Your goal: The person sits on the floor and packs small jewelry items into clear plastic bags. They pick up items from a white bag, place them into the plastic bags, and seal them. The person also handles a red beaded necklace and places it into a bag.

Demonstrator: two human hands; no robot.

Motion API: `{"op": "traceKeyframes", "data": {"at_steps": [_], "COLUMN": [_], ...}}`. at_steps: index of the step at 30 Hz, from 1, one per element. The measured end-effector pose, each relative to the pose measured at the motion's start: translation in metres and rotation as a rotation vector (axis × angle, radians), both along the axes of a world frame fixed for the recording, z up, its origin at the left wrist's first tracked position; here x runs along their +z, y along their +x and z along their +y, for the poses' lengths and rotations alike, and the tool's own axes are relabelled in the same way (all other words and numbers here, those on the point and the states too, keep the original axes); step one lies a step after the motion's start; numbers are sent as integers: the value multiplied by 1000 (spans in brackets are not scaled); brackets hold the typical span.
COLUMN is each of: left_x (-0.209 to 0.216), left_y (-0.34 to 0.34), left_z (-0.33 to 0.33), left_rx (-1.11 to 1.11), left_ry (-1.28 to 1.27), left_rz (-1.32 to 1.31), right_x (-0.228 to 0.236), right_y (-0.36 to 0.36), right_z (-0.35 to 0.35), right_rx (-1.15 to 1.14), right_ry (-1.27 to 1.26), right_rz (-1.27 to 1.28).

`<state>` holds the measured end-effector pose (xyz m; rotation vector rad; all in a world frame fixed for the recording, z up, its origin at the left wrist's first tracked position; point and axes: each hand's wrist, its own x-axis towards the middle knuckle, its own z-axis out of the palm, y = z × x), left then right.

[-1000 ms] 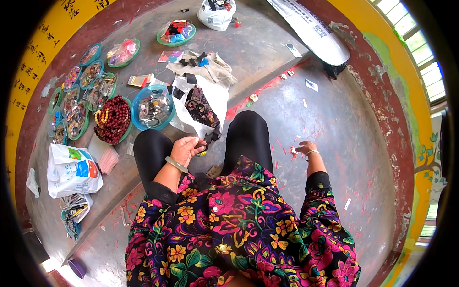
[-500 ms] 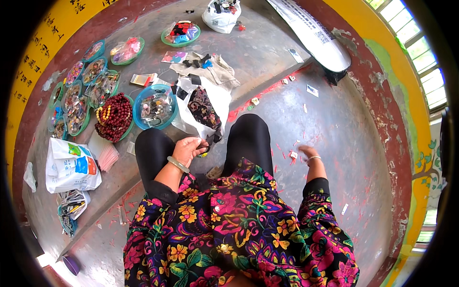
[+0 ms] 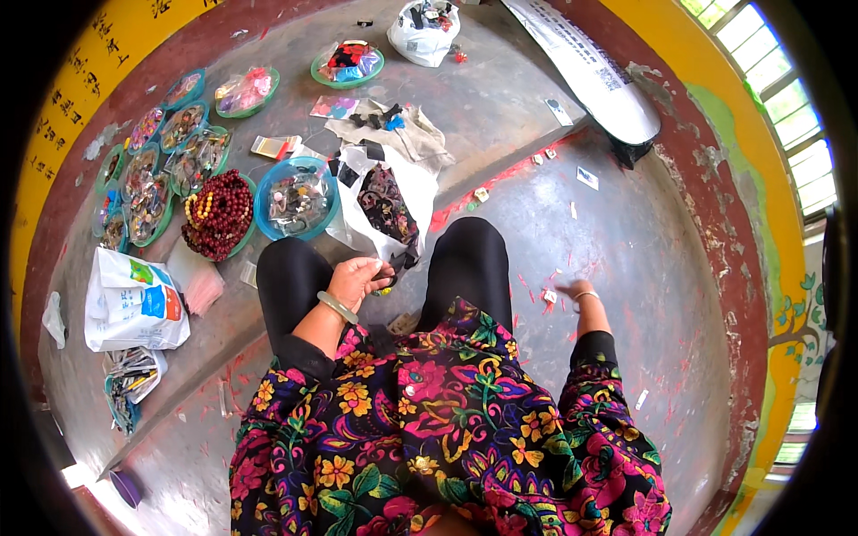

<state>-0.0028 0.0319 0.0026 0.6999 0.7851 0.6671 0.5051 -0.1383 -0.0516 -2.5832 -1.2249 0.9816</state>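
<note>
I sit on a grey step with my black-trousered knees ahead. My left hand (image 3: pixel 357 279), with a pale green bangle on its wrist, hovers between my knees, and its fingers pinch a small dark item (image 3: pixel 386 272). Just beyond it lies a white plastic bag (image 3: pixel 420 192), open and holding dark patterned cloth (image 3: pixel 386 204). My right hand (image 3: pixel 583 291) reaches down to the lower floor on my right, fingers against the concrete beside a small white scrap (image 3: pixel 550 296). Its fingers are mostly hidden behind the wrist.
Several green and blue dishes of trinkets (image 3: pixel 147 183), a pile of dark red beads (image 3: pixel 219 214) and a blue bowl (image 3: pixel 297 198) stand at the left. A white printed bag (image 3: pixel 134 299) lies nearer. A long white sack (image 3: pixel 594 76) lies far right. Paper scraps litter the floor.
My right hand has slid slightly nearer to me along the floor. My left hand has stayed between my knees, still pinching the small item.
</note>
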Motion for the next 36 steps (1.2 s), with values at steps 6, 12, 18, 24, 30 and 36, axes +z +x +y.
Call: {"op": "traceKeyframes", "data": {"at_steps": [6, 12, 18, 24, 30, 36], "left_x": [-1, -1, 10, 10, 7, 8], "left_y": [-3, -1, -2, -5, 0, 2], "left_z": [0, -2, -3, -3, -4, -3], "left_rx": [13, 28, 87, 113, 104, 77], "left_ry": [19, 9, -4, 11, -19, -51], "left_rz": [2, -136, -219, -262, -240, -198], "right_x": [33, 87, 122, 79, 64, 60], "right_y": [-33, -109, -258, -335, -344, -343], "right_z": [31, 83, 134, 146, 143, 140], "right_rx": [-581, -480, -104, 80, -45, -34], "right_ry": [300, 704, 599, 469, 600, 663], "right_rz": [344, 620, 978, 1116, 1058, 1006]}}
